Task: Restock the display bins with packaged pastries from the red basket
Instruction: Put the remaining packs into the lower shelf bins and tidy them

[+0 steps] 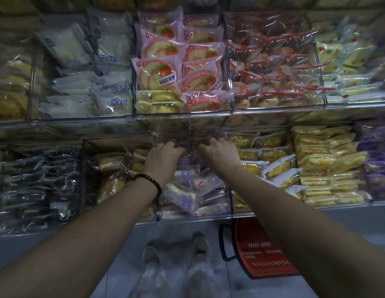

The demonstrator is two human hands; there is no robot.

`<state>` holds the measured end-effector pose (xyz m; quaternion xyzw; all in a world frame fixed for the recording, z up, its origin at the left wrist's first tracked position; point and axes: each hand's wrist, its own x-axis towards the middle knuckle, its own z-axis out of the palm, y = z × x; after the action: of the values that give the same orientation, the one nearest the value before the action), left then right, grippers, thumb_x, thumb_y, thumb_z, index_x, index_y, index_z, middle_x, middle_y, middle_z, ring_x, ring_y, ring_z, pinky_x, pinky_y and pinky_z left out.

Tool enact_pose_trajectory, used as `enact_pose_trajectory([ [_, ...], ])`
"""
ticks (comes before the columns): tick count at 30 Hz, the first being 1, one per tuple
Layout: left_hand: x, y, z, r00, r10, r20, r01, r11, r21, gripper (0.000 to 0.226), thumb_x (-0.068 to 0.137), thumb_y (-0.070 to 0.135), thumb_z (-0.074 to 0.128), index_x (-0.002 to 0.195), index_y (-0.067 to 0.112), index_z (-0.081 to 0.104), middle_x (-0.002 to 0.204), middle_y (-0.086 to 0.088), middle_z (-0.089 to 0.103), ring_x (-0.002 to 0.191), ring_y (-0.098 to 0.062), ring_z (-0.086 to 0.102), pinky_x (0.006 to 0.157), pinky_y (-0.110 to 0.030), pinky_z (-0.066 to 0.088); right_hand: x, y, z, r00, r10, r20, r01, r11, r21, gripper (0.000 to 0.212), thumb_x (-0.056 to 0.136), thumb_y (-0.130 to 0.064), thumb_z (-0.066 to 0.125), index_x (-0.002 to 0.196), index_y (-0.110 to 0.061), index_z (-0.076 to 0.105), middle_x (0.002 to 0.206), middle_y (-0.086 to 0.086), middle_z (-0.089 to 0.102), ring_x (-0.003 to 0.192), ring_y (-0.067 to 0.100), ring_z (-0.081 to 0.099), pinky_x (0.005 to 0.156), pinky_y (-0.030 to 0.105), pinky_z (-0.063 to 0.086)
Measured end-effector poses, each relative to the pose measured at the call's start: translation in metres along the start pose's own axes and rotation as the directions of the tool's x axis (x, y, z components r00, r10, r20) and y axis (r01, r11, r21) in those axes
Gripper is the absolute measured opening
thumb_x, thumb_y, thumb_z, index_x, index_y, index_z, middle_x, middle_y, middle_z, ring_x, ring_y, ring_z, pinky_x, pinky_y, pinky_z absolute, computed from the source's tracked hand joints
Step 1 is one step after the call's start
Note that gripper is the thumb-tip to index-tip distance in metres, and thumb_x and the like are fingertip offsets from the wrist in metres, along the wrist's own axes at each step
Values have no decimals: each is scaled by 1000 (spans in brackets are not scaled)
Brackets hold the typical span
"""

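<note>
Display bins (187, 117), left hand (163, 157) and right hand (219, 151) clutching pastries (190, 152), one red basket (262, 250)

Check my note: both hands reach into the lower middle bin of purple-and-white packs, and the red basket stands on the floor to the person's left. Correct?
Wrong side: the head view shows the red basket on the floor to the person's right. The left hand and right hand do reach into the lower middle bin of purple-and-white packs.
</note>
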<state>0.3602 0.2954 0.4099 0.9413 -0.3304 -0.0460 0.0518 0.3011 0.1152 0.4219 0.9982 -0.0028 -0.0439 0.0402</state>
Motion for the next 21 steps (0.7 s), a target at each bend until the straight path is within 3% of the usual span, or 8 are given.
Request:
enact_pose_trajectory([
  [3, -3, -9, -5, 998, 44, -37, -47, 995, -84, 46, 87, 11, 75, 131, 25, 70, 108, -8, 66, 96, -35, 62, 80, -43, 56, -3, 0, 2, 1000, 30, -5, -29, 995, 95, 31, 95, -27, 68, 125, -24, 63, 112, 10, 65, 98, 35, 68, 67, 39, 51],
  [6, -15, -18, -9, 974, 145, -176, -166, 980, -108, 38, 82, 14, 77, 119, 19, 73, 100, -3, 64, 90, -27, 57, 75, -40, 54, -16, 13, -4, 996, 21, -82, -4, 977, 211, 47, 82, -33, 78, 125, -20, 63, 110, 10, 64, 97, 33, 65, 75, 42, 56],
  [8, -28, -18, -8, 958, 216, -187, -243, 960, -138, 34, 84, 17, 76, 118, 18, 73, 100, -1, 65, 91, -24, 58, 76, -38, 54, -30, 20, -2, 989, -70, -133, 100, 966, 237, 47, 74, -26, 75, 119, -16, 67, 107, 11, 65, 96, 32, 64, 76, 43, 57],
  [10, -39, -16, -2, 961, 258, -103, -270, 954, -134, 36, 88, 24, 73, 124, 22, 71, 104, 1, 66, 96, -22, 60, 81, -38, 56, -44, 23, 3, 978, -193, -75, 206, 952, 228, 54, 71, -27, 72, 124, -18, 68, 114, 7, 67, 103, 30, 63, 81, 41, 54],
  [13, -48, -14, 9, 978, 207, -29, -209, 960, -186, 41, 90, 24, 71, 130, 29, 69, 110, 2, 67, 108, -22, 61, 91, -41, 56, -56, 19, 13, 956, -265, 128, 243, 956, 165, 73, 72, -50, 80, 139, -30, 60, 141, -2, 61, 130, 25, 54, 102, 48, 45],
  [15, -48, -12, 12, 990, 141, -30, -144, 968, -205, 44, 88, 20, 72, 131, 31, 70, 111, 3, 71, 111, -22, 61, 95, -40, 54, -58, 13, 20, 959, -227, 168, 208, 970, 123, 75, 76, -52, 81, 144, -33, 53, 145, -6, 57, 136, 23, 46, 102, 50, 41],
  [18, -47, -8, 16, 999, 49, -14, -51, 983, -176, 49, 89, 24, 74, 134, 41, 67, 109, 10, 74, 106, -21, 58, 94, -40, 51, -58, 6, 23, 977, -175, 123, 163, 981, 107, 64, 83, -44, 80, 142, -32, 57, 139, -8, 64, 131, 25, 48, 97, 48, 38],
  [21, -46, -6, 19, 999, -44, -20, 41, 987, -156, 48, 92, 24, 76, 132, 48, 67, 98, 15, 74, 90, -19, 50, 82, -35, 46, -61, 3, 24, 985, -159, 70, 155, 986, 56, 48, 85, -39, 79, 131, -34, 66, 120, -8, 73, 117, 26, 53, 92, 46, 38],
])
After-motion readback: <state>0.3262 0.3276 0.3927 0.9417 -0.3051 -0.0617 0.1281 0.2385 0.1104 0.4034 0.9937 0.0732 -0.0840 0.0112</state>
